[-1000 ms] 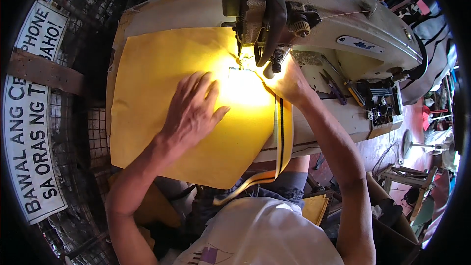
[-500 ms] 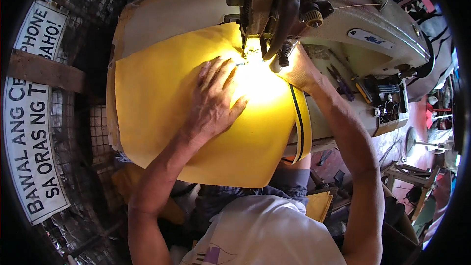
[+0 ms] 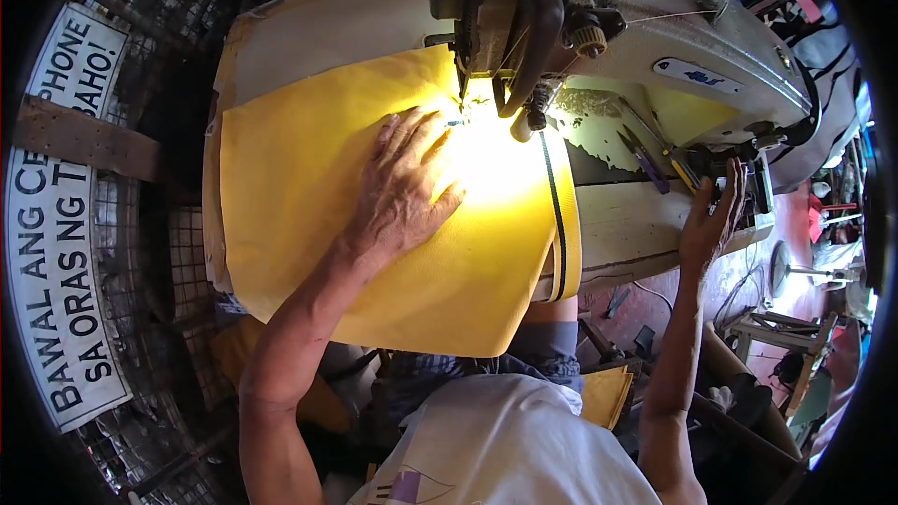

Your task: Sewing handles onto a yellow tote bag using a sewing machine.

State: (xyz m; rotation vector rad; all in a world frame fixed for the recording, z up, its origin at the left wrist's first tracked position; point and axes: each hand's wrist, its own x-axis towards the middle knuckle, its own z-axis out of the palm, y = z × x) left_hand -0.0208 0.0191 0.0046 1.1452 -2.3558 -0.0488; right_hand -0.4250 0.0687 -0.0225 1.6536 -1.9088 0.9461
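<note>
A large yellow sheet of material (image 3: 309, 196) lies on the bed of a sewing machine (image 3: 645, 0), its upper right part under the needle area. Bright lamp light washes out the stitching spot there. My left hand (image 3: 402, 178) rests flat on the sheet, fingers spread, just left of the presser foot. Along the sheet's right edge runs a yellow strip with a dark stripe (image 3: 558, 215), hanging over the table's front edge. Off to the right, my right hand (image 3: 713, 215) is by the machine's far right end, fingers stretched up beside a small tray of parts, with nothing visible in it.
Thread snips (image 3: 644, 157) and a yellow-handled cutter (image 3: 685, 171) lie on the table right of the needle. A wire grid wall with a white sign (image 3: 70, 224) stands at the left. Beyond the table's right end are a wooden frame (image 3: 781, 337) and a fan (image 3: 781, 266).
My right hand has left the sheet near the needle and moved right, to the machine's right end. The striped strip has shifted slightly left. My left hand has stayed nearly in place.
</note>
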